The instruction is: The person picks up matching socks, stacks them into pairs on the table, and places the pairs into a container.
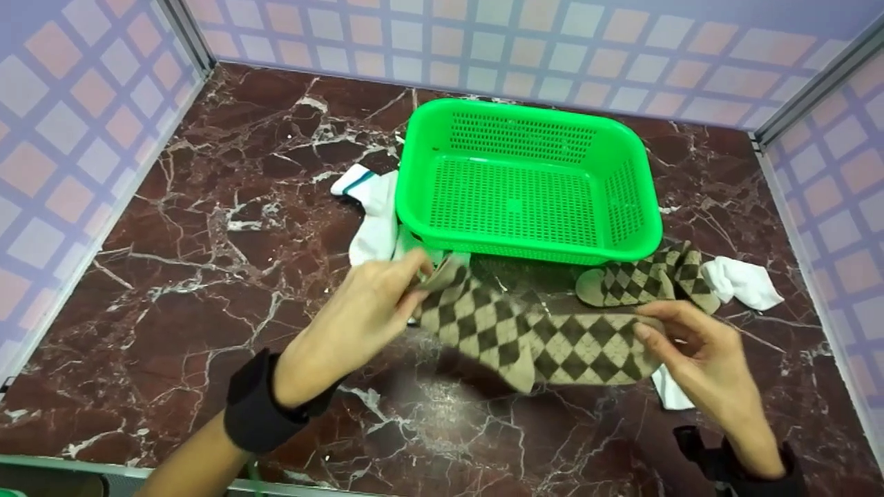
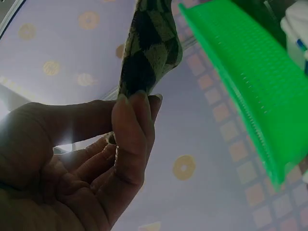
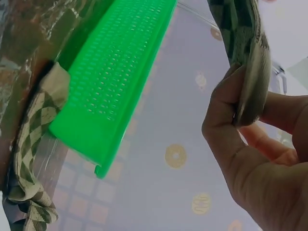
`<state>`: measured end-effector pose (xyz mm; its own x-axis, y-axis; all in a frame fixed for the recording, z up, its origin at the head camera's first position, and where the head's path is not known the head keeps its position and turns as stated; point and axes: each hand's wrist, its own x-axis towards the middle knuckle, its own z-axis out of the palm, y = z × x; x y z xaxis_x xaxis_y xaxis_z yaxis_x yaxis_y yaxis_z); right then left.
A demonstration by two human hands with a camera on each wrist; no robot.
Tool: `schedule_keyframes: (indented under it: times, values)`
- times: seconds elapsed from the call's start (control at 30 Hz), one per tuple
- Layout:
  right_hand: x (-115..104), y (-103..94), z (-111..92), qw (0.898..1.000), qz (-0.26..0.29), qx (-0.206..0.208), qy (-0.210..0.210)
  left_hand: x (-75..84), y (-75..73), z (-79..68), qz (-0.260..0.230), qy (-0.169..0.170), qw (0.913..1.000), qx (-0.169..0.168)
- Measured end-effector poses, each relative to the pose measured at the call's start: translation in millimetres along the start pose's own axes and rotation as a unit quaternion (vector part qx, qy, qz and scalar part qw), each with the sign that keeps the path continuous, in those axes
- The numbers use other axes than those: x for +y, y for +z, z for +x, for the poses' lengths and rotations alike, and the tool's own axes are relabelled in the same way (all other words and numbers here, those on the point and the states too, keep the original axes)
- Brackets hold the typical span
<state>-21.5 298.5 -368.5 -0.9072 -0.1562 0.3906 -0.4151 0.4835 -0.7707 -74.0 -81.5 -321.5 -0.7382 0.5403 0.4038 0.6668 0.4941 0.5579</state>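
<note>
Between the two hands stretches a beige and brown argyle sock point(image 1: 483, 331), held up over the table. My left hand point(image 1: 359, 324) pinches one end of it between thumb and fingertips, as the left wrist view also shows. The opposite end, a plain beige tip, is pinched by my right hand point(image 1: 711, 366). In the right wrist view that tip point(image 3: 255, 82) folds over the fingers. A second argyle sock point(image 1: 635, 279) lies crumpled on the table just beyond the right hand.
A green plastic basket point(image 1: 528, 252) with nothing in it stands behind the sock. White socks lie at its left side point(image 1: 376, 221), at the far right point(image 1: 746, 283) and partly behind the right hand point(image 1: 670, 390). Patterned panels point(image 1: 483, 48) wall the marbled table point(image 1: 173, 310).
</note>
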Motion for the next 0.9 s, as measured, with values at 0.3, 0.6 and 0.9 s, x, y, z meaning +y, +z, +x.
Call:
schedule_keyframes:
  times: [0.3, 0.6, 0.9]
  values:
    - [17.7, 19.0, -2.0, 0.99, -0.041, -0.111, 0.082, -22.6, 33.1, -23.6, -0.008, -0.007, 0.9964, -0.084]
    - [39.9, 29.1, 5.7, 0.972, -0.153, -0.174, 0.043, -36.2, 57.9, -34.1, -0.019, -0.012, 0.9934, -0.112]
    - [50.8, 32.9, -0.6, 0.951, -0.184, -0.233, 0.081, -38.7, 70.8, -45.1, 0.044, -0.074, 0.9838, -0.158]
